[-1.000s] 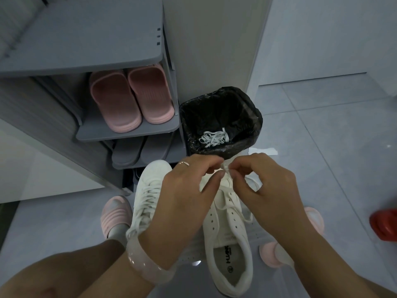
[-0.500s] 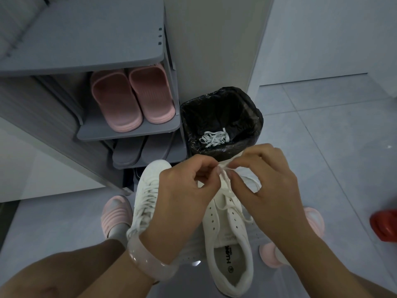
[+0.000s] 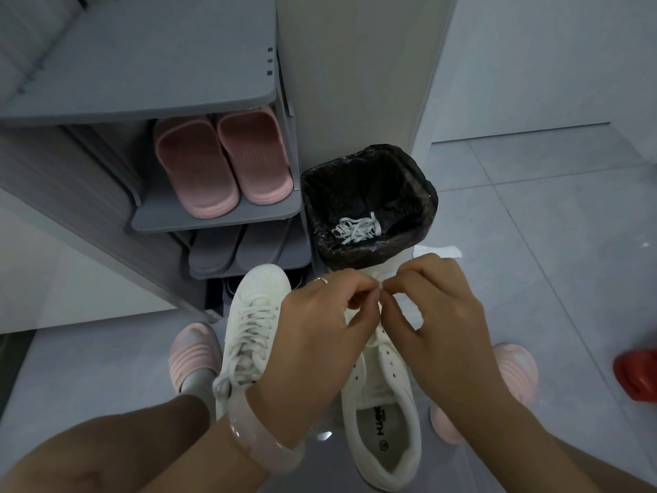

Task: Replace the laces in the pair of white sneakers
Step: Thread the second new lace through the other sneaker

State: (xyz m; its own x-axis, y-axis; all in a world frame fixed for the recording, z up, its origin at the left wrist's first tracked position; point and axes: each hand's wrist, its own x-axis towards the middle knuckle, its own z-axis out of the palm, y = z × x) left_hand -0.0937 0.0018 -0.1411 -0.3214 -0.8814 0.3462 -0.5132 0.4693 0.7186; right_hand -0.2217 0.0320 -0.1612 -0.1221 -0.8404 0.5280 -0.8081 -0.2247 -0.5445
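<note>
Grey tiled floor (image 3: 533, 215), grey shelves (image 3: 213, 215)

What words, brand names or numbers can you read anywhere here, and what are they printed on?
"HUAN": black letters on the insole of the right sneaker; the word runs on under the tongue, so the rest is hidden.
A small circled mark on that insole below the letters, probably a size number: too small to read.
Faint embossed lettering on that sneaker's tongue: too blurred to read.
Nothing readable on the left sneaker, bin or shelves.
</note>
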